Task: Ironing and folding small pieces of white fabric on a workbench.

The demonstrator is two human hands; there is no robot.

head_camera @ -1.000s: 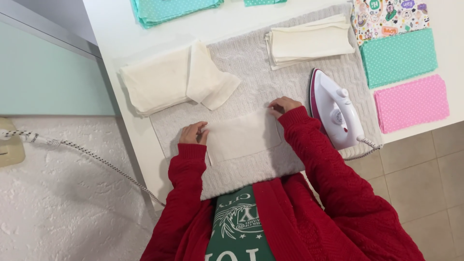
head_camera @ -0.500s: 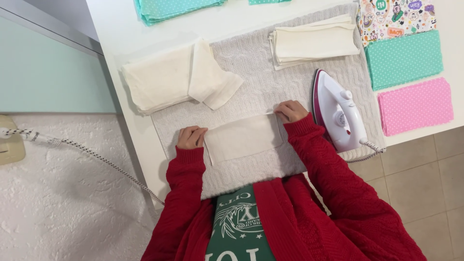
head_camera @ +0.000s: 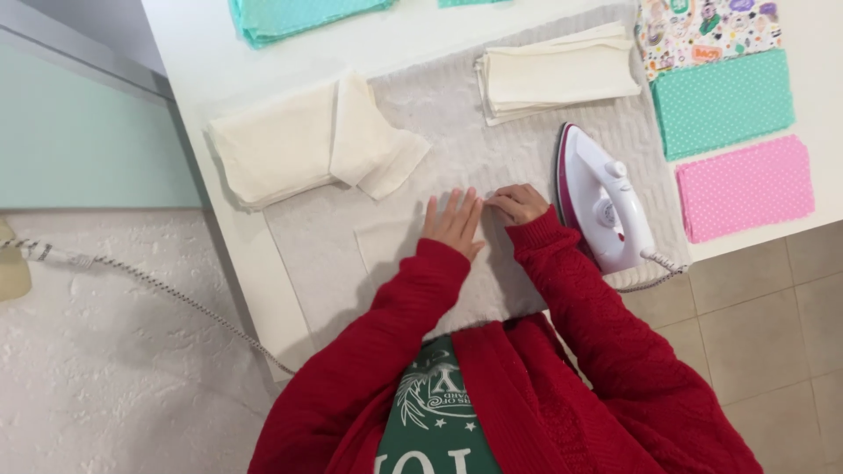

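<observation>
Seen from the head camera, looking straight down: a person in a red knitted cardigan stands at a white table (head_camera: 193, 53) covered in part by a pale grey knitted pad (head_camera: 527, 145).

The left hand (head_camera: 454, 221) lies flat, fingers straight and close together, palm pressed down on a cream cloth rectangle (head_camera: 386, 250) that rests on the pad. It grips nothing. Most of the cloth stretches away from the fingers toward the person's left, and its near part is hidden under the red sleeve.

The right hand (head_camera: 516, 203) sits just beside the left fingertips, nearly touching them. Its fingers are curled in, apparently pinching the cloth's far right corner, though the pinch itself is too small to make out for certain.

Just to the right of the right knuckles stands a white and magenta iron (head_camera: 604, 204) with its cord trailing off the table edge.

Beyond the fingers, farther up the pad, lies a folded cream stack (head_camera: 560, 77). Off to the left of the fingers is a looser cream pile (head_camera: 299, 140). Well past the iron lie a turquoise dotted piece (head_camera: 722, 101) and a pink dotted piece (head_camera: 745, 187).
</observation>
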